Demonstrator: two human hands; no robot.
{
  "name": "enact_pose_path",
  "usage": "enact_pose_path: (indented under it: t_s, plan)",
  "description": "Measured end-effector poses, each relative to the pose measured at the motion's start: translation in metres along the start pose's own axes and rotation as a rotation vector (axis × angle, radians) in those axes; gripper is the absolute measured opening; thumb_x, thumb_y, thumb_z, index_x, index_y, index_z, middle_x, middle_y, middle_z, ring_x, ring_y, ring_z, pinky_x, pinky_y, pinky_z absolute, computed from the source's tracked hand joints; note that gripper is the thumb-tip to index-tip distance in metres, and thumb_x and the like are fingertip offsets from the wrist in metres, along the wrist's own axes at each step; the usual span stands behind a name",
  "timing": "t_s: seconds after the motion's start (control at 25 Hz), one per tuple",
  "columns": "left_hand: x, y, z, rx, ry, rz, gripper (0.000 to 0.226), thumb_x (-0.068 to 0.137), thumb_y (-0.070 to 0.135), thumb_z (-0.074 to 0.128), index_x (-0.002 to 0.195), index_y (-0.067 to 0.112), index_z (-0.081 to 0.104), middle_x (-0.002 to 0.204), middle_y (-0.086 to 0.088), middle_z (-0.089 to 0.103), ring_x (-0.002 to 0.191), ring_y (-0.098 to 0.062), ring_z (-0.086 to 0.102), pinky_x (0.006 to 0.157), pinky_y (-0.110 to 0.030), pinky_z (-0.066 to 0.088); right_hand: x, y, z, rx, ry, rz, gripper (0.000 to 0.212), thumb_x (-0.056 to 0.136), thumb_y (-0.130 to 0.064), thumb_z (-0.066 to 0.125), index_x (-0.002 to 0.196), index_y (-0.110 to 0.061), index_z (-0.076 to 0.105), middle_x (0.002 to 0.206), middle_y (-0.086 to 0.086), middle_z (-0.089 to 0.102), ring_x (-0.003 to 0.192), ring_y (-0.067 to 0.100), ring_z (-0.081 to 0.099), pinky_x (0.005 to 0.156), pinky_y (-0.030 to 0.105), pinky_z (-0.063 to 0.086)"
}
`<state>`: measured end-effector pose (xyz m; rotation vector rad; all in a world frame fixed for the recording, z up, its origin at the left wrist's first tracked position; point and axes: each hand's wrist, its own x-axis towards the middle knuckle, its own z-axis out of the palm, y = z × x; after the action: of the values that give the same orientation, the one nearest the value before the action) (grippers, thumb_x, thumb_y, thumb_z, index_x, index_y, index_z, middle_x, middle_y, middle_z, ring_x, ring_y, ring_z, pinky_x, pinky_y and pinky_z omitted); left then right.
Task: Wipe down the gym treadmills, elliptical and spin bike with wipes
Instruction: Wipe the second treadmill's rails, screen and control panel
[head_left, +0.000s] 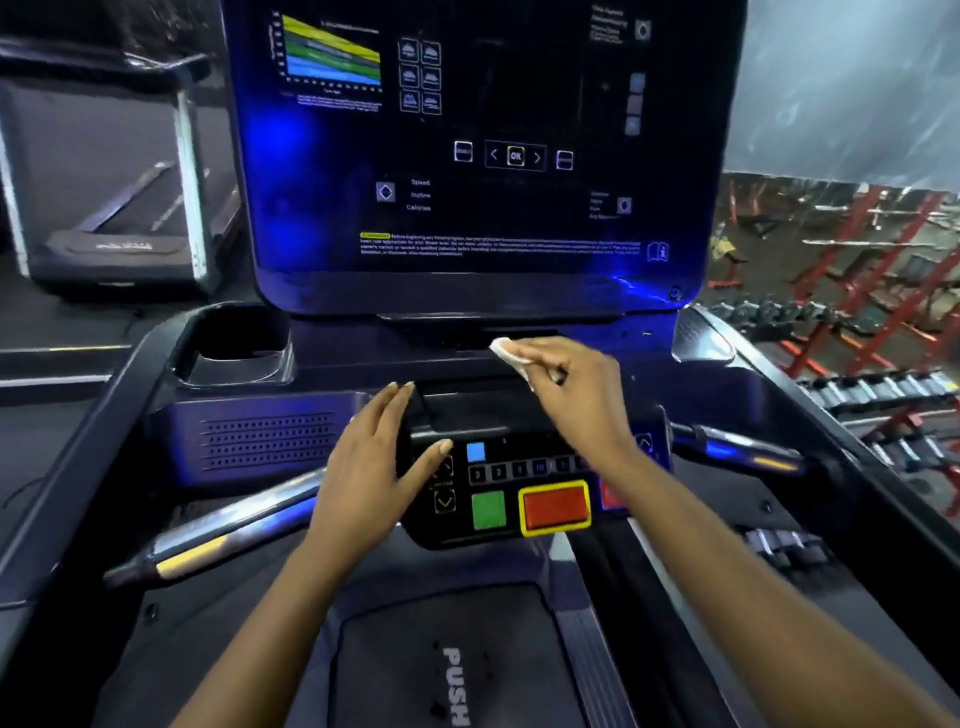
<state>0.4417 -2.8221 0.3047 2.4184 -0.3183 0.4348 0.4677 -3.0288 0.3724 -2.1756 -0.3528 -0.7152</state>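
Wipe (506, 352): white, crumpled, pinched between the thumb and fingertips of my right hand (571, 384). It sits just beyond the far edge of the control pad (519, 467), at the dark ledge under the screen (483, 156). Can't tell if it touches the ledge. My right wrist crosses above the pad's right half.

My left hand (374, 462): fingers straight and pressed together, lying along the pad's left edge, thumb tip on the pad face by the arrow keys.

Pad writing: the row of number keys is too blurred to read. Blue key (475, 451) is top left, green button (488, 509) below it, and the yellow-rimmed red button (556, 506) is right of the green.

Screen beyond the pad reads "OK", "Speed", "Incline", "Calories"; the small warning text is unreadable. Near side of the pad: grey cover (457, 686) marked "PUSH".

Edges and room: speaker grille (267, 441) just left of the pad, cup holder (234, 343) far-left of it. Chrome grip bar (223, 530) angles out left, a second bar (737, 447) right. Open tray surface lies between the pad and the right rim of the treadmill (727, 384).

Well left of the pad is another treadmill (119, 208). Well right are dumbbell racks (883, 395) with red frames.
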Motion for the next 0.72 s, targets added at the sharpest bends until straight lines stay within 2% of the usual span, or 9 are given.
enact_pose_path:
  t_s: [0.08, 0.2, 0.24, 0.32, 0.4, 0.48, 0.56, 0.72]
  plan:
    - [0.007, 0.005, 0.003, 0.071, -0.014, -0.037, 0.091, 0.08, 0.077, 0.027, 0.149, 0.018, 0.03, 0.153, -0.003, 0.033, 0.139, -0.018, 0.033, 0.112, -0.034, 0.029, 0.036, 0.022, 0.013, -0.095, -0.252, -0.244, 0.029, 0.075, 0.008, 0.062, 0.097, -0.006, 0.074, 0.1, 0.005, 0.072, 0.094, 0.009, 0.063, 0.085, 0.001, 0.038]
    - [0.008, 0.011, 0.01, 0.196, 0.014, -0.06, 0.089, 0.083, 0.077, 0.019, 0.145, 0.015, 0.038, 0.143, -0.005, 0.048, 0.131, -0.023, 0.046, 0.105, -0.036, 0.039, 0.066, 0.046, 0.054, -0.196, -0.637, -0.586, 0.028, 0.072, 0.003, 0.06, 0.092, -0.008, 0.075, 0.095, 0.006, 0.073, 0.088, 0.02, 0.069, 0.08, 0.022, 0.053]
    - [0.006, 0.013, 0.012, 0.229, 0.033, -0.058, 0.086, 0.087, 0.074, 0.017, 0.142, 0.013, 0.043, 0.137, -0.006, 0.054, 0.126, -0.025, 0.051, 0.101, -0.037, 0.043, 0.071, 0.049, 0.067, -0.229, -0.709, -0.716, 0.026, 0.072, -0.001, 0.059, 0.091, -0.009, 0.075, 0.093, 0.005, 0.073, 0.084, 0.022, 0.069, 0.073, 0.029, 0.057]
    - [0.006, 0.012, 0.013, 0.273, 0.056, -0.052, 0.081, 0.091, 0.07, 0.019, 0.138, 0.011, 0.047, 0.129, -0.007, 0.061, 0.121, -0.025, 0.056, 0.096, -0.035, 0.046, 0.077, 0.057, 0.084, -0.257, -0.789, -0.952, 0.021, 0.077, -0.01, 0.06, 0.092, -0.008, 0.074, 0.091, 0.005, 0.073, 0.078, 0.023, 0.069, 0.06, 0.029, 0.057]
    - [0.005, 0.011, 0.013, 0.282, 0.076, -0.039, 0.078, 0.092, 0.069, 0.02, 0.138, 0.012, 0.047, 0.128, -0.006, 0.061, 0.122, -0.023, 0.056, 0.096, -0.027, 0.044, 0.084, 0.07, 0.088, -0.243, -0.838, -1.097, 0.028, 0.085, -0.014, 0.05, 0.102, -0.006, 0.071, 0.098, 0.008, 0.071, 0.082, 0.023, 0.069, 0.063, 0.025, 0.056]
    - [0.004, 0.01, 0.014, 0.273, 0.088, -0.026, 0.075, 0.093, 0.067, 0.023, 0.138, 0.013, 0.047, 0.128, -0.006, 0.061, 0.123, -0.023, 0.054, 0.096, -0.023, 0.036, 0.086, 0.084, 0.083, -0.223, -0.884, -1.113, 0.036, 0.086, -0.01, 0.043, 0.113, -0.004, 0.066, 0.111, 0.011, 0.068, 0.092, 0.025, 0.068, 0.074, 0.026, 0.054]
    - [0.003, 0.011, 0.016, 0.285, 0.092, -0.021, 0.073, 0.093, 0.067, 0.024, 0.138, 0.013, 0.046, 0.13, -0.006, 0.06, 0.124, -0.022, 0.053, 0.095, -0.022, 0.034, 0.087, 0.096, 0.075, -0.206, -0.939, -1.051, 0.039, 0.081, -0.001, 0.05, 0.117, -0.005, 0.064, 0.119, 0.011, 0.064, 0.1, 0.025, 0.066, 0.084, 0.029, 0.051]
    - [0.002, 0.01, 0.02, 0.291, 0.103, -0.019, 0.076, 0.092, 0.068, 0.026, 0.141, 0.012, 0.042, 0.135, -0.007, 0.056, 0.126, -0.022, 0.051, 0.099, -0.024, 0.033, 0.094, 0.12, 0.04, -0.185, -1.038, -0.851, 0.053, 0.069, 0.014, 0.055, 0.118, -0.005, 0.063, 0.121, 0.008, 0.062, 0.108, 0.018, 0.061, 0.097, 0.014, 0.035]
